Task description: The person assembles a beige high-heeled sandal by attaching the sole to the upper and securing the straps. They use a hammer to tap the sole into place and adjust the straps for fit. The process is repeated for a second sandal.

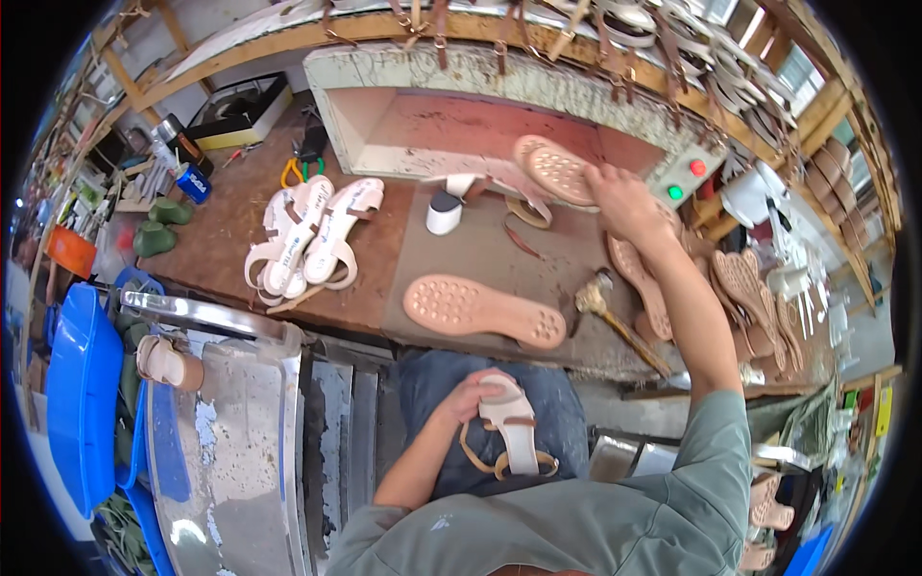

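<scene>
The right hand (619,197) reaches far across the counter (480,250), its fingers gripping a tan studded sole (557,173) at the mouth of the pink-lined box. The left hand (469,394) rests near, on the lap, fingers closed around a white sandal (511,422). Another tan sole (480,309) lies flat on the counter between them, a hammer (610,312) just to its right.

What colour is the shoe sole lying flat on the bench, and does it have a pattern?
The sole is tan-pink, covered in small round studs, seen in the head view.
</scene>
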Tool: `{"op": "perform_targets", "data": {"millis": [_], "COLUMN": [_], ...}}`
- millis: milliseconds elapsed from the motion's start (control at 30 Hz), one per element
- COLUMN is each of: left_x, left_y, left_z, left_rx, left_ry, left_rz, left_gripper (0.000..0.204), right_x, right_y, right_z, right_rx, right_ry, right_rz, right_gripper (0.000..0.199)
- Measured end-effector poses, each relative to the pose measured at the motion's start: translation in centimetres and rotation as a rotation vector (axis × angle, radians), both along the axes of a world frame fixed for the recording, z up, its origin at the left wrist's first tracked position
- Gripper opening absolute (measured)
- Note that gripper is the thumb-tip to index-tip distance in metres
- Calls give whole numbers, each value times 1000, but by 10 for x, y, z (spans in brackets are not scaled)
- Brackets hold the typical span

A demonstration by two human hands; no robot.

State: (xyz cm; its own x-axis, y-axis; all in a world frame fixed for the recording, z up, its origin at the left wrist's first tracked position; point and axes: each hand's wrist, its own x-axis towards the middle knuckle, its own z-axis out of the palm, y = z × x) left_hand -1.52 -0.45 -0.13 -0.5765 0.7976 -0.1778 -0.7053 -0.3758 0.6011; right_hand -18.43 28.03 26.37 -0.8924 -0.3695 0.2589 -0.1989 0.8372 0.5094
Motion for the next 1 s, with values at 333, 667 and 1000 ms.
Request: {"op": "perform_targets", "data": {"millis": [333, 667, 1000], "left_x": [-12, -19, -11], "left_y": [-12, -10, -4], "left_z": [0, 5, 12], "left_rx": [6, 12, -91], "left_ry": [-69, -136, -54], "left_rz": [8, 3, 44], "left_gripper": [27, 25, 25], "right_x": [-226, -257, -53], "right_y": [-61, -34, -2], "right_z": [-48, -69, -56], "right_rx": [-376, -532, -455], "right_ry": [-357, -234, 89], "right_rz": [-50, 129, -3], "right_gripper": [40, 59, 18]}}
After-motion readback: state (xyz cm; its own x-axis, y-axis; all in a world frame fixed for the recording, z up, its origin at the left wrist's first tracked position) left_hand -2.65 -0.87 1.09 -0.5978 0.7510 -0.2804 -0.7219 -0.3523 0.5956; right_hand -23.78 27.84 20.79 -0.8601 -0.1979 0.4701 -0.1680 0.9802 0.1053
